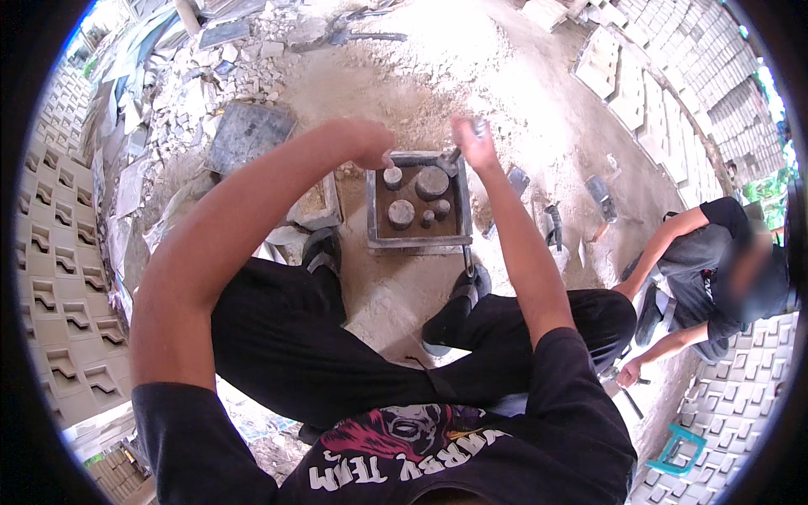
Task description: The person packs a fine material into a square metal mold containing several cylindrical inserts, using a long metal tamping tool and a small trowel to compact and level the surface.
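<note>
A square mold frame (421,241) filled with brown sand sits on the ground between my feet. Round grey blocks of different sizes stand in it, including a large one (432,183), a medium one (401,214) and several smaller ones. Over the far left corner, my left hand (369,143) is closed, its fingertips pointing down at a small cylinder (392,178); whether they pinch anything is unclear. My right hand (476,147), slightly blurred, grips a small trowel-like tool (449,162), with its grey end over the frame's far right corner.
Left of the frame lie another frame (330,204) and a dark flat board (250,135). Broken pale rubble (181,105) and a powder heap (446,59) spread beyond. Hand tools (601,198) lie to the right. Another person (724,261) crouches there, holding a tool. Stacked blocks (63,278) line the sides.
</note>
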The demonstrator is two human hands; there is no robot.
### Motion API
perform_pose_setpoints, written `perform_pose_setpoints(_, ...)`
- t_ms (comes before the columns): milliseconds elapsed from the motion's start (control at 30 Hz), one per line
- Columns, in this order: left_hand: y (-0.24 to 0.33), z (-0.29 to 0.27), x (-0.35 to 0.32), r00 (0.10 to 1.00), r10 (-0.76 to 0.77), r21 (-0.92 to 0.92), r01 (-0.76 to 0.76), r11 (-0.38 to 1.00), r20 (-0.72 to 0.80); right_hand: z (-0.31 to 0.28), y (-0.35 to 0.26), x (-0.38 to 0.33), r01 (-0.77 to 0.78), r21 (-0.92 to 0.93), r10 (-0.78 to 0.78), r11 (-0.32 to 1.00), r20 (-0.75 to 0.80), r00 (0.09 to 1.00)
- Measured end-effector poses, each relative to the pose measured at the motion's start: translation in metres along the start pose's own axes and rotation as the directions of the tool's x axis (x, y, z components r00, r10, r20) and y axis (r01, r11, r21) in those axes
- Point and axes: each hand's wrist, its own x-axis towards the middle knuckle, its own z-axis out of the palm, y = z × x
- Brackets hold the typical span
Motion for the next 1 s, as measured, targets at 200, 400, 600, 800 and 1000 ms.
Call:
perform_pose_setpoints(200, -0.001, 0.010, -0.005, 0.997, -0.058, -0.034, 0.060, 0.998, 0.058, -0.021, 0.017, 0.033, -0.153, -0.003, 0.153, 0.988, 0.040, 0.987)
perform_pose_setpoints(400, 0.001, 0.005, 0.003, 0.996, -0.015, 0.008, 0.014, 1.000, 0.092, -0.039, 0.020, 0.052, -0.336, -0.109, 0.343, 0.935, 0.046, 0.938)
perform_pose_setpoints(600, 0.008, 0.005, 0.009, 0.996, -0.002, 0.006, 0.001, 1.000, 0.086, -0.036, 0.036, 0.033, -0.157, -0.106, 0.152, 0.982, -0.057, 0.987)
perform_pose_setpoints(800, -0.008, 0.016, -0.002, 0.999, -0.037, -0.034, 0.039, 0.999, 0.039, 0.018, -0.074, 0.021, 0.203, 0.234, -0.135, 0.951, -0.275, 0.952)
perform_pose_setpoints(1000, 0.005, 0.004, 0.003, 0.999, -0.034, 0.003, 0.034, 0.999, -0.003, 0.001, -0.055, 0.032, 0.311, 0.043, -0.261, 0.950, -0.444, 0.857)
